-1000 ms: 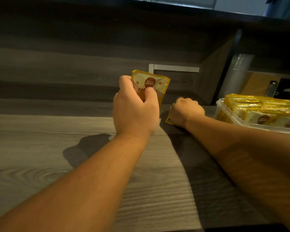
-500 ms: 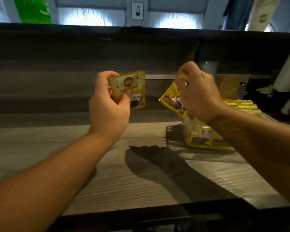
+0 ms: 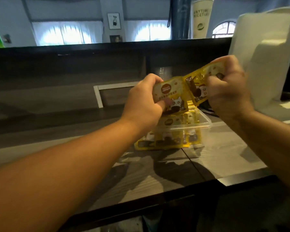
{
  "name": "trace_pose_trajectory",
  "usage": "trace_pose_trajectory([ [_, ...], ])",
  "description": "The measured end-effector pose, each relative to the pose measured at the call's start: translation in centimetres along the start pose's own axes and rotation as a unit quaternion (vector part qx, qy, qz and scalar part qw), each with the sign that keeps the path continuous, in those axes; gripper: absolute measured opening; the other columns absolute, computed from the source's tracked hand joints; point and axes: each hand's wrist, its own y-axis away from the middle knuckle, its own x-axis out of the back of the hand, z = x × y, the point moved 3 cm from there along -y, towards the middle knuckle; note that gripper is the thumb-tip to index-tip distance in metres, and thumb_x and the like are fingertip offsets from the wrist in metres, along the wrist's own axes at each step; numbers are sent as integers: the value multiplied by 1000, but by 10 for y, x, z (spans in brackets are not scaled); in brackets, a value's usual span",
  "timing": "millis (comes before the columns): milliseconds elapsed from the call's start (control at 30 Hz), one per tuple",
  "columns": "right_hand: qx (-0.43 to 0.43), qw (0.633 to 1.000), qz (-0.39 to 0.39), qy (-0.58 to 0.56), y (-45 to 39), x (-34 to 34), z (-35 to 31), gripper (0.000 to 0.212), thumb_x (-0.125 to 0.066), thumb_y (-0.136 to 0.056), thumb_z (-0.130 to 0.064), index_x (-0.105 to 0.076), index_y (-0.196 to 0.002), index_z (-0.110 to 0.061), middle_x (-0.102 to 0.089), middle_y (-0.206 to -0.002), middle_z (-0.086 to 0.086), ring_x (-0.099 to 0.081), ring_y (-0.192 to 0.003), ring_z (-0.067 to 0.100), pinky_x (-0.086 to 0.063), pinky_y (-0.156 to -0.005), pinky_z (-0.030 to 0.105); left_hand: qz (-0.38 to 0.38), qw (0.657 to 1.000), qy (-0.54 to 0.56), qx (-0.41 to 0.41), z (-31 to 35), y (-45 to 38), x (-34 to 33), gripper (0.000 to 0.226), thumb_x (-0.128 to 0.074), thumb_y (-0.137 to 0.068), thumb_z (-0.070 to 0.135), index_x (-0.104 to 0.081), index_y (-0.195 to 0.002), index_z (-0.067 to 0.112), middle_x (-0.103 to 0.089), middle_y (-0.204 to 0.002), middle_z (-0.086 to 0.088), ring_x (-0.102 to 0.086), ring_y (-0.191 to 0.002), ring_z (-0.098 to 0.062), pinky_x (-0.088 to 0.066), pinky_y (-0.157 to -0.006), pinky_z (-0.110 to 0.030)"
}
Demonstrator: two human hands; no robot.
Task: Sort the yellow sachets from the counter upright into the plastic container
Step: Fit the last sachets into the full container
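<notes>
Two sachets held above the clear plastic container [image 3: 199,126] on the wood-grain counter [image 3: 224,158].

I see my left hand [image 3: 144,104] pinching an upright yellow sachet [image 3: 170,96], directly over the filled container and nearer it; my right hand [image 3: 228,91] curls round a second sachet [image 3: 197,84] tilted up to the right, so I judge the left one drops first.

Glossy yellow foil-like sachets [image 3: 170,96] catch the light; the container [image 3: 204,122] is clear, smooth plastic (see-through walls). The worktop [image 3: 224,158] shows matt grey wood grain.
</notes>
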Motion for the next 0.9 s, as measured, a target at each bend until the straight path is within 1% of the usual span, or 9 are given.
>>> trace_pose_trajectory([
  [133,7,1000,-2,3,4,16,10,25,-48,-92,-3,-47,-110,-19,-50,-88,-8,-54,-80,10,-52,-60,21,-24,999,-43,0,8,-9,-27,29,-70,-89,10,-54,-108,24,-60,-103,6,-60,-97,-12,-56,-72,-22],
  [300,10,1000,13,3,8,28,17,26,-48,-91,-3,-47,-108,-22,-50,-89,-10,-55,-85,12,-59,-69,37,-20,999,-22,-23,20,-16,-30,28,-71,-88,10,-55,-107,23,-62,-104,4,-62,-98,-15,-60,-77,-30],
  [500,1,1000,20,-6,9,31,22,26,-48,-91,-2,-45,-107,-22,-49,-88,-9,-54,-83,11,-59,-69,40,-47,998,-35,-23,17,-10,-34,26,-73,-89,21,-55,-107,25,-62,-102,6,-63,-95,-14,-60,-76,-32],
  [533,0,1000,16,-9,9,30,24,26,-48,-91,-1,-46,-107,-22,-50,-89,-8,-55,-84,11,-59,-69,39,-68,996,-53,-20,16,-10,-36,26,-72,-89,22,-55,-108,26,-62,-103,6,-62,-96,-14,-60,-77,-33],
  [600,7,1000,-3,-1,11,27,25,26,-51,-92,-1,-46,-108,-21,-50,-93,-6,-55,-85,10,-58,-65,28,-116,987,-111,-5,11,-9,-41,26,-71,-90,27,-57,-112,27,-63,-105,5,-62,-97,-16,-59,-80,-36],
  [700,39,998,-24,44,13,23,25,24,-55,-94,-3,-48,-113,-16,-50,-105,0,-53,-88,11,-46,-60,14,-124,981,-147,9,5,-12,-47,26,-68,-92,33,-60,-116,27,-64,-105,5,-62,-96,-17,-58,-80,-40],
  [767,51,996,-28,63,14,22,26,24,-56,-94,-4,-49,-115,-13,-50,-106,1,-52,-91,12,-45,-61,16,-128,981,-142,7,6,-18,-49,23,-64,-95,33,-60,-117,28,-64,-106,6,-61,-96,-16,-57,-80,-39],
  [833,62,993,-33,90,15,20,27,24,-55,-94,-3,-50,-116,-12,-49,-104,0,-51,-90,13,-45,-60,16,-184,970,-159,8,8,-22,-54,23,-58,-98,32,-62,-120,27,-64,-108,6,-60,-98,-15,-55,-79,-34],
  [900,69,991,-37,111,16,19,30,25,-54,-94,-1,-49,-116,-13,-48,-104,-1,-50,-89,13,-42,-57,13,-241,955,-171,14,9,-22,-59,21,-51,-100,30,-68,-109,23,-66,-100,5,-61,-92,-13,-49,-69,-27],
])
